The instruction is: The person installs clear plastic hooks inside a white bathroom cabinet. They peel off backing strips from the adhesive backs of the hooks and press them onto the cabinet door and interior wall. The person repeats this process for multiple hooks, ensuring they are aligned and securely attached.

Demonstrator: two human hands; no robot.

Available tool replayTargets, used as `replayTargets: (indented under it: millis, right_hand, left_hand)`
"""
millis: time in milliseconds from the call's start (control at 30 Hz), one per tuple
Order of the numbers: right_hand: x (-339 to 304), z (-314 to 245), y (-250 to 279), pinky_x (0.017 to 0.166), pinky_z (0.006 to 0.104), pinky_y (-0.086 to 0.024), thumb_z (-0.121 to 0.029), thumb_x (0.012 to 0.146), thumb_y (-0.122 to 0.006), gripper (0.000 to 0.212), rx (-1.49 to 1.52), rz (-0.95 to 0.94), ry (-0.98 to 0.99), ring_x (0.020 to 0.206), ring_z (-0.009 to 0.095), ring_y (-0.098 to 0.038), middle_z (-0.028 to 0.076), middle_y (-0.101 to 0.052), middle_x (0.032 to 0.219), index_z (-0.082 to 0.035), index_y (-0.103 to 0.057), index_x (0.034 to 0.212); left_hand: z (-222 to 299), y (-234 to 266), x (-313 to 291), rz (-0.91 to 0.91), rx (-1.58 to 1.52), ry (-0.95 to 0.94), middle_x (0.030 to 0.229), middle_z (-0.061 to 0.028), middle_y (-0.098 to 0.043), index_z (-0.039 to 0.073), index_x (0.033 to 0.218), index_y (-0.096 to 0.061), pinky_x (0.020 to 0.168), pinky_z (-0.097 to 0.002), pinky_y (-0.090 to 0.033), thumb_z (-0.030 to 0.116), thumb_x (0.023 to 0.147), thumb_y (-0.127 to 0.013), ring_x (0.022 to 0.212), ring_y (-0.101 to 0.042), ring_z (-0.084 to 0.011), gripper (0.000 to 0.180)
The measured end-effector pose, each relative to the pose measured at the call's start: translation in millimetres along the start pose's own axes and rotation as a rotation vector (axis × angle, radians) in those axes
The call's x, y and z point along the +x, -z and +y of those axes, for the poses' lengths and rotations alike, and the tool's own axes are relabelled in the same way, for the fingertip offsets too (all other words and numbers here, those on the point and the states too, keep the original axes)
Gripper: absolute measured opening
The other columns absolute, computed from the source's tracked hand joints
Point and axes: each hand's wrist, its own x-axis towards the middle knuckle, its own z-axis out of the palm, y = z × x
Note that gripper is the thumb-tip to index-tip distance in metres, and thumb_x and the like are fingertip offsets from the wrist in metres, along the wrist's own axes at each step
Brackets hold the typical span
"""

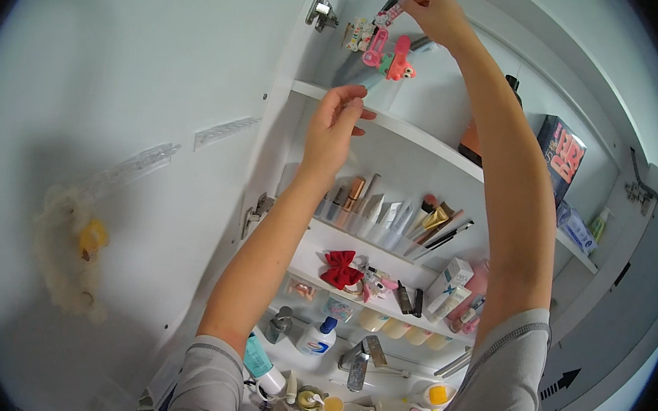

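My right hand (pixel 436 13) is raised to the top of an open wall cabinet, pinching the upper end of a hanging strip of colourful hair clips (pixel 382 44), pink, white and orange ones. My left hand (pixel 334 128) hovers below the strip in front of the upper shelf (pixel 413 137), fingers loosely curved and holding nothing. The lowest clip, orange-pink with small eyes (pixel 400 67), hangs just above and right of my left fingertips.
The middle shelf holds a row of tubes and brushes (pixel 391 215). A red bow (pixel 341 269) and small boxes (pixel 451 283) sit on the lower shelf. A dark box (pixel 562 155) and bottle stand upper right. Below are a tap (pixel 358 361), bottles and the open door (pixel 130 149).
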Motion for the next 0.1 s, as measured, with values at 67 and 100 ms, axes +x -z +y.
replayTargets:
  millis: [67, 100]
  right_hand:
    - [-5, -16, 2, 0.061, 0.0332, -0.046, -0.035, 0.080, -0.064, 0.032, -0.026, 0.066, 0.055, 0.065, 0.020, -0.060, 0.008, -0.065, 0.072, -0.004, -0.069, 0.087]
    - [-7, -22, 0, 0.064, 0.0326, -0.046, -0.036, 0.081, -0.063, 0.033, -0.053, 0.101, 0.114, 0.067, 0.020, -0.060, 0.008, -0.066, 0.074, -0.005, -0.069, 0.090]
  left_hand:
    - [-2, 2, 1, -0.005, -0.004, 0.002, 0.116, -0.0033, -0.057, 0.008, 0.114, -0.055, 0.076, -0.0269, -0.043, 0.022, 0.094, -0.049, 0.097, -0.059, -0.0145, 0.026]
    - [-3, 2, 1, -0.010, -0.011, 0.004, 0.116, -0.0033, -0.057, 0.008, 0.114, -0.055, 0.076, -0.0270, -0.043, 0.023, 0.094, -0.049, 0.097, -0.059, -0.0147, 0.026]
